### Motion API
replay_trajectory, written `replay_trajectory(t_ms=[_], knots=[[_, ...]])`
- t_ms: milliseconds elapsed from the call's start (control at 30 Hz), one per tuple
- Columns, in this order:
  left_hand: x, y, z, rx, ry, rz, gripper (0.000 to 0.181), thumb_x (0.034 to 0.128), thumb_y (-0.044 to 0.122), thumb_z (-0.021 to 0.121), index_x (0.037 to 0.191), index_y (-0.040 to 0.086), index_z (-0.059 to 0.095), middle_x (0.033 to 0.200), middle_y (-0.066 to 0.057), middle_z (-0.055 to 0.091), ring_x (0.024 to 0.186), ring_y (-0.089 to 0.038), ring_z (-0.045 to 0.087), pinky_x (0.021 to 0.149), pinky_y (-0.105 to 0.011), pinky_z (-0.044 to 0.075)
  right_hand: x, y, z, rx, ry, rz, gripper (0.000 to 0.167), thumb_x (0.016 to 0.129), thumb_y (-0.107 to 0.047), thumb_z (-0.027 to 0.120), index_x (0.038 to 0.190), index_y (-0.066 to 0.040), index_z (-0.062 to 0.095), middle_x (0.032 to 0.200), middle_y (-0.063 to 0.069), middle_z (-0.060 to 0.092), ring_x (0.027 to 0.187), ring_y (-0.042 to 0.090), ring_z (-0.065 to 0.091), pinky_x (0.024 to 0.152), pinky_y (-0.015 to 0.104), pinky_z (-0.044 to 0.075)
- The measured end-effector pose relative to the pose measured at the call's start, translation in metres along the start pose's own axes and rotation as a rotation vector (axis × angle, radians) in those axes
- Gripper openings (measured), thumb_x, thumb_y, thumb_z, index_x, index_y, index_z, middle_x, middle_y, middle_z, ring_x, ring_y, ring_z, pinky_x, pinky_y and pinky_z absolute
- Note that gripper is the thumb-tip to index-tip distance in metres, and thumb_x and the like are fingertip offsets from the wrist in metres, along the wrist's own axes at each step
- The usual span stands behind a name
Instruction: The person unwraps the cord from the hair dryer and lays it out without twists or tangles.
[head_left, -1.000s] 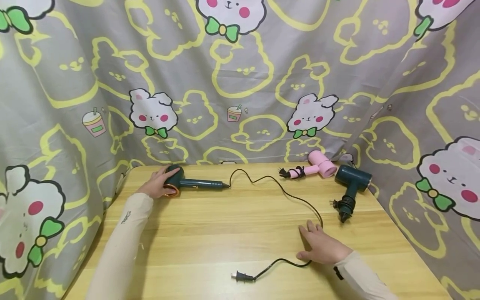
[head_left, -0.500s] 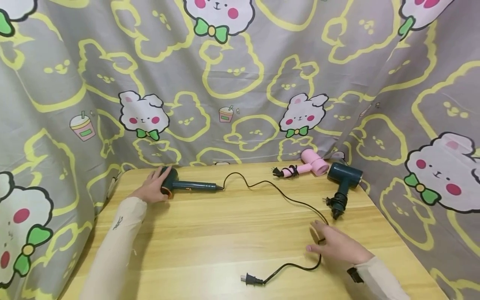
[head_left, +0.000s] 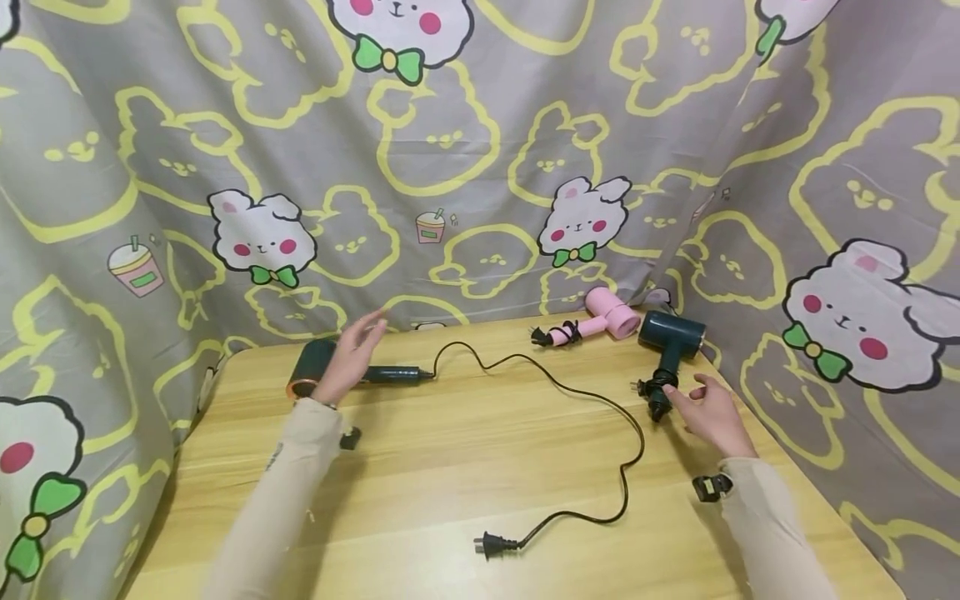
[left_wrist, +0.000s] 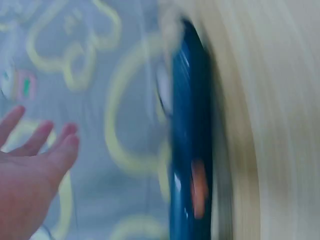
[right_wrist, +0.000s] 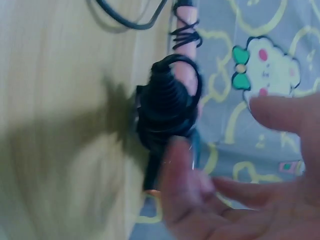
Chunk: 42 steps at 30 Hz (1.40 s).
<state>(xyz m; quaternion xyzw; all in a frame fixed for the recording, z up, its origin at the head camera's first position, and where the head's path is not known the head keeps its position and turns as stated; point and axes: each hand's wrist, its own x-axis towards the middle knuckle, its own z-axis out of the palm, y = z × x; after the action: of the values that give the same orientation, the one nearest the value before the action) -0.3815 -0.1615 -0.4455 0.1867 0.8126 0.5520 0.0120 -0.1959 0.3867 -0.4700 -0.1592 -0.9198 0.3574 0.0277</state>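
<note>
The wooden table carries three hair dryers; the unwound dark hair dryer lies at the far left corner, its copper-coloured ring toward the left edge and its handle pointing toward the right edge; from the handle's end the loose cord runs in waves across the table, bends near the right edge and curls back to the black plug, which lies near the middle of the near edge with its prongs facing left; the left hand is raised over this dryer, fingers extended and loosely spread, grasping nothing; the left wrist view, blurred, shows these fingers apart from the dark handle; the coiled dark hair dryer lies at the right edge, close to the far right corner, its handle directed toward the near edge and bound with the wrapped cord; the right hand is at that handle, thumb and fingers parted and bent, clasping nothing; one fingertip overlaps the dryer in the right wrist view, though whether it makes contact cannot be told; the pink hair dryer lies along the far edge, just beside the coiled one, with a black lead wound about its handle; a patterned grey curtain hangs behind the far edge; both forearms are in beige sleeves.
</note>
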Motion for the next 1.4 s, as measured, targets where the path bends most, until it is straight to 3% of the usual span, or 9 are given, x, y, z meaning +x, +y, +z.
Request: replay_trajectory(t_ms=[100,200,267,400,600,833,1067,1200,1400], knots=[[0.009,0.014,0.039,-0.270,-0.064,-0.045,0.061,0.1115,0.044,0.040,0.157,0.004,0.038,0.160,-0.023,0.042,0.146,-0.048,0.042,0.123,-0.058,0.031,0.007,0.002,0.006,0.071,-0.131,0.082,0.106,0.104,-0.057,0.047,0.156,0.018,-0.006,0.144,0.049,0.037,0.089,0.034,0.076,0.088,0.050,0.058],[0.019,0.025,0.083,-0.456,-0.163,-0.095,0.059,0.1130,0.040,0.037,0.157,0.000,0.036,0.161,-0.023,0.040,0.146,-0.049,0.041,0.123,-0.055,0.032,0.012,0.002,0.016,0.214,-0.172,0.145,0.110,0.103,-0.054,0.052,0.157,0.014,-0.017,0.143,0.049,0.041,0.081,0.026,0.077,0.076,0.038,0.063],[0.025,0.031,0.112,-0.514,-0.213,-0.125,0.059,0.1135,0.039,0.034,0.158,0.000,0.035,0.162,-0.024,0.039,0.147,-0.050,0.040,0.123,-0.054,0.032,0.014,0.001,0.023,0.279,-0.158,0.175,0.111,0.102,-0.051,0.056,0.157,0.012,-0.018,0.135,0.048,0.049,0.070,0.017,0.075,0.069,0.031,0.062],[0.036,0.040,0.162,-0.593,-0.275,-0.191,0.058,0.1139,0.039,0.032,0.160,0.003,0.033,0.163,-0.025,0.036,0.148,-0.051,0.038,0.125,-0.056,0.029,0.020,0.000,0.033,0.385,-0.114,0.205,0.107,0.102,-0.041,0.062,0.159,0.010,-0.013,0.137,0.050,0.045,0.062,0.010,0.072,0.066,0.026,0.061],[0.048,0.049,0.215,-0.615,-0.355,-0.283,0.060,0.1141,0.040,0.031,0.162,0.003,0.028,0.164,-0.030,0.031,0.149,-0.052,0.034,0.124,-0.058,0.029,0.021,0.002,0.041,0.446,-0.055,0.198,0.089,0.102,-0.021,0.064,0.161,0.012,0.007,0.136,0.048,0.049,0.067,0.010,0.074,0.071,0.021,0.059],[0.049,0.060,0.244,-0.533,-0.392,-0.332,0.065,0.1129,0.046,0.031,0.161,0.003,0.030,0.162,-0.028,0.035,0.146,-0.049,0.041,0.123,-0.056,0.031,-0.005,0.011,0.033,0.303,-0.097,0.128,0.088,0.102,-0.023,0.064,0.160,0.014,0.010,0.116,0.037,0.067,0.071,0.016,0.074,0.083,0.030,0.055],[0.053,0.067,0.264,-0.524,-0.382,-0.354,0.062,0.1128,0.044,0.034,0.159,0.004,0.036,0.161,-0.028,0.038,0.144,-0.049,0.044,0.123,-0.055,0.032,-0.028,0.023,0.022,0.474,-0.157,0.125,0.087,0.100,-0.007,0.064,0.162,0.010,0.006,0.116,0.035,0.066,0.073,0.021,0.073,0.071,0.033,0.060],[0.054,0.068,0.275,-0.519,-0.409,-0.346,0.059,0.1137,0.040,0.032,0.161,0.004,0.034,0.161,-0.029,0.036,0.145,-0.049,0.042,0.124,-0.055,0.032,-0.037,0.039,0.009,0.467,-0.201,0.133,0.087,0.098,-0.005,0.066,0.162,0.008,0.009,0.109,0.027,0.070,0.073,0.021,0.072,0.070,0.034,0.060],[0.056,0.072,0.287,-0.503,-0.408,-0.314,0.059,0.1139,0.036,0.033,0.161,0.000,0.031,0.162,-0.031,0.032,0.147,-0.051,0.037,0.123,-0.057,0.031,-0.042,0.062,-0.011,0.473,-0.359,0.012,0.083,0.099,-0.009,0.066,0.161,0.010,0.013,0.097,0.012,0.070,0.071,0.019,0.068,0.069,0.034,0.060]])
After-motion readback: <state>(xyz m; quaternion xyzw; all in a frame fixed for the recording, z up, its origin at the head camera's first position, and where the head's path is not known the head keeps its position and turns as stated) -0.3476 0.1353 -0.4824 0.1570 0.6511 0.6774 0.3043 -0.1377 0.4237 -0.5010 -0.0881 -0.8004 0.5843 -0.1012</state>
